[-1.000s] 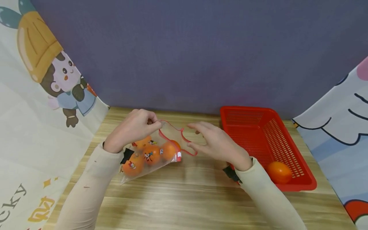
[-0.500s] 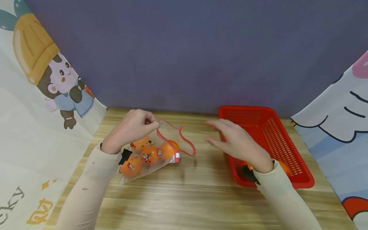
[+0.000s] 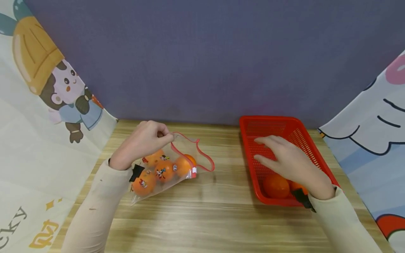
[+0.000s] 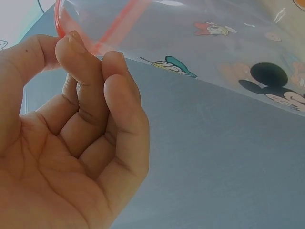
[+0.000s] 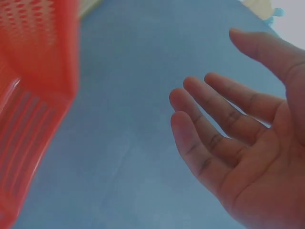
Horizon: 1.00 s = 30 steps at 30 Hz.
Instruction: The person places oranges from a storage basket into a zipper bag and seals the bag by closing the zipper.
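Observation:
Between thumb and index finger, my left hand pinches the red-edged mouth of a clear zip bag printed with cartoon figures. Several oranges lie inside the bag, one orange nearest its gaping mouth. In the left wrist view the bag's red strip meets the fingertips. My right hand hovers over a red plastic basket, fingers spread and holding nothing. Beneath it, an orange sits in the basket's near end, beside a second orange partly hidden by the wrist.
Bag and basket stand apart on a wood-grain table. A grey-blue panel rises behind the table. Printed cloths flank it, a left cloth and a right cloth.
My right hand has moved right, from beside the bag's mouth to above the basket, its fingers staying apart. My left hand keeps its pinch on the bag with little movement.

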Tool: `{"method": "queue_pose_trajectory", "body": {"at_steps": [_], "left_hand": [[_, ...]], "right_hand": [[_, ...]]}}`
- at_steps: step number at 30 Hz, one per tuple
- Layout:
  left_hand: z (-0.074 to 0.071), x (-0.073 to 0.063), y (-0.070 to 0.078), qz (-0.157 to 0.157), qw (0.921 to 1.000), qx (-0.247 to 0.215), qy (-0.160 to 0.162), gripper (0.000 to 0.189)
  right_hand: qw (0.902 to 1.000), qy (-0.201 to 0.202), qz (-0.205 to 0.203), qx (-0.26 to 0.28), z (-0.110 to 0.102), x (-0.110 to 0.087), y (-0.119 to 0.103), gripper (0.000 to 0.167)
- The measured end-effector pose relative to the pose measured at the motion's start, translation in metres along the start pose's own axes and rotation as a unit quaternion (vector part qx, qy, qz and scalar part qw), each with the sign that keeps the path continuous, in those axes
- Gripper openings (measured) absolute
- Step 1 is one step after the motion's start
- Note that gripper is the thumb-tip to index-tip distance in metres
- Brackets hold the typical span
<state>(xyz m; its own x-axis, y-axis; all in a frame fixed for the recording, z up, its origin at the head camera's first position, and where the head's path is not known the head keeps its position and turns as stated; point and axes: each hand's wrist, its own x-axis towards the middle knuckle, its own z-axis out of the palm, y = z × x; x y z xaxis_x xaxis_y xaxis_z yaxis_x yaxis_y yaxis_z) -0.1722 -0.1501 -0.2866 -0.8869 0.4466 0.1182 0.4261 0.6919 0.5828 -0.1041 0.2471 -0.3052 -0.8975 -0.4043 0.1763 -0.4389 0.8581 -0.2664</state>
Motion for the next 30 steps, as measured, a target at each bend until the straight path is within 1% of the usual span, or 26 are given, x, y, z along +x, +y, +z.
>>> {"method": "queue_pose_trajectory", "body": {"at_steps": [5, 11, 15, 19, 22, 24, 27, 30], "left_hand": [[0.000, 0.000, -0.002, -0.003, 1.0000, -0.006, -0.002, 0.021], [0.001, -0.001, -0.004, 0.000, 1.0000, -0.005, 0.002, 0.022], [0.001, -0.001, -0.005, -0.001, 1.0000, -0.010, 0.001, 0.022], [0.001, -0.002, -0.005, -0.006, 0.9999, -0.015, -0.001, 0.021], [0.001, -0.002, -0.006, -0.009, 0.9998, -0.017, -0.002, 0.021], [0.001, -0.002, -0.005, -0.010, 0.9998, -0.017, -0.004, 0.020], [0.001, -0.001, -0.006, -0.010, 0.9998, -0.019, -0.006, 0.020], [0.001, -0.001, -0.006, -0.010, 0.9997, -0.021, -0.006, 0.020]], "right_hand": [[0.9992, -0.011, 0.021, -0.033, -0.003, -0.018, 0.018, 0.050], [0.9971, -0.029, 0.055, -0.044, -0.001, -0.037, 0.047, 0.052], [0.9932, -0.048, 0.085, -0.064, 0.001, -0.051, 0.068, 0.052], [0.9880, -0.075, 0.098, -0.093, 0.007, -0.064, 0.090, 0.054], [0.9819, -0.107, 0.104, -0.117, 0.013, -0.074, 0.104, 0.058], [0.9751, -0.139, 0.123, -0.121, 0.016, -0.080, 0.110, 0.060], [0.9649, -0.186, 0.153, -0.106, 0.019, -0.084, 0.117, 0.062], [0.9538, -0.222, 0.185, -0.082, 0.022, -0.085, 0.122, 0.059]]}}
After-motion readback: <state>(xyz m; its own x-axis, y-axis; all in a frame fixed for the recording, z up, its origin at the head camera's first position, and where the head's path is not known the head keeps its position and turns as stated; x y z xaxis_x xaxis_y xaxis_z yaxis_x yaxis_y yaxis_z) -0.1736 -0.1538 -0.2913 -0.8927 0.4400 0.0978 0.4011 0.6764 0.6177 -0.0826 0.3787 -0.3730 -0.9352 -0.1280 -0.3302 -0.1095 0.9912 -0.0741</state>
